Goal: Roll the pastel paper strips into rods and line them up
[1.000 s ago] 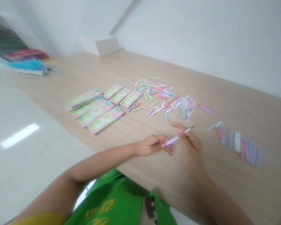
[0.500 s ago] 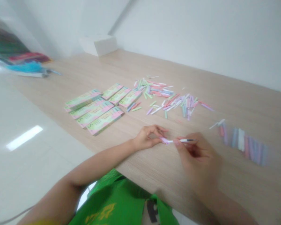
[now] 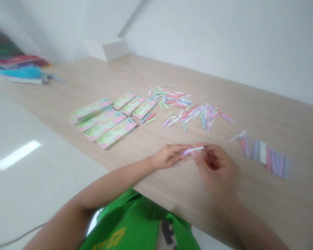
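Observation:
My left hand (image 3: 169, 156) pinches the pink end of a thin pen (image 3: 194, 150) just above the wooden table (image 3: 151, 74). My right hand (image 3: 215, 165) grips the same pen's white shaft, whose dark tip points right. Both hands meet near the table's front edge. Beyond them lies a loose scatter of pastel pen parts (image 3: 187, 109).
Several flat pink-and-green packets (image 3: 108, 116) lie in rows to the left. A row of pastel pens (image 3: 266, 156) sits at the right. A white box (image 3: 106, 47) stands by the wall, and colourful items (image 3: 21, 67) lie at the far left. A white floor is below left.
The pen has swung from pointing up and right to lying nearly level. My right hand has come in closer to the left, and both hands have drawn together.

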`<state>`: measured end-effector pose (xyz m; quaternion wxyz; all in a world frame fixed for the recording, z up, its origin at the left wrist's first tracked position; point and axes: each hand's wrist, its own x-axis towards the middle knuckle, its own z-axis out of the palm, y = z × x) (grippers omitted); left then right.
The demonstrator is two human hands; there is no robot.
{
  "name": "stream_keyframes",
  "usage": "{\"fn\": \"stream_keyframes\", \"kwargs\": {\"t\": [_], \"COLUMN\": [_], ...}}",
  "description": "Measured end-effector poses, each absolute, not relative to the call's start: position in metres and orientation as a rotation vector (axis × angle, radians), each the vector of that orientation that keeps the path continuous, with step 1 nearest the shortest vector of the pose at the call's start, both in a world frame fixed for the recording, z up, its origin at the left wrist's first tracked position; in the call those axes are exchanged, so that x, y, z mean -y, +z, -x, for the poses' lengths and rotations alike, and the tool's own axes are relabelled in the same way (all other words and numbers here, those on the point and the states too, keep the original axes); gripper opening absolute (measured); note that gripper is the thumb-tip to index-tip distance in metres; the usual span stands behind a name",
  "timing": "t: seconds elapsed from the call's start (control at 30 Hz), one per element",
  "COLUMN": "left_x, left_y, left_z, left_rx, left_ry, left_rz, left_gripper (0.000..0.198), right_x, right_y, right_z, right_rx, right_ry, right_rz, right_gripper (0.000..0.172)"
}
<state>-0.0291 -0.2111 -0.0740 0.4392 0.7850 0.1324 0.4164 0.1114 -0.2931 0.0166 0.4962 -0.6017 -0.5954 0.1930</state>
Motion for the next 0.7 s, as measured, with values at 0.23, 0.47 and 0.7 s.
{"fn": "stream_keyframes", "kwargs": {"t": [0.23, 0.47, 0.7], "left_x": [0.21, 0.215, 0.222], "left_y": [-0.074, -0.077, -0.073], "left_z": [0.029, 0.029, 0.029], "left_rx": [-0.194, -0.27, -0.202], "left_ry": [0.984, 0.985, 0.805], "left_rz": [-2.156, -2.103, -1.945], "left_gripper": [0.034, 0.031, 0.03], "right_x": [0.306, 0.295, 0.286], "right_y": [0.028, 0.01, 0.023], "right_z": [-0.113, -0.112, -0.119], "right_rx": [1.559, 1.539, 1.515], "right_ry": [0.278, 0.216, 0.333], "right_rz": [1.438, 1.367, 1.479], "right_gripper": [0.009, 0.007, 0.016]}}
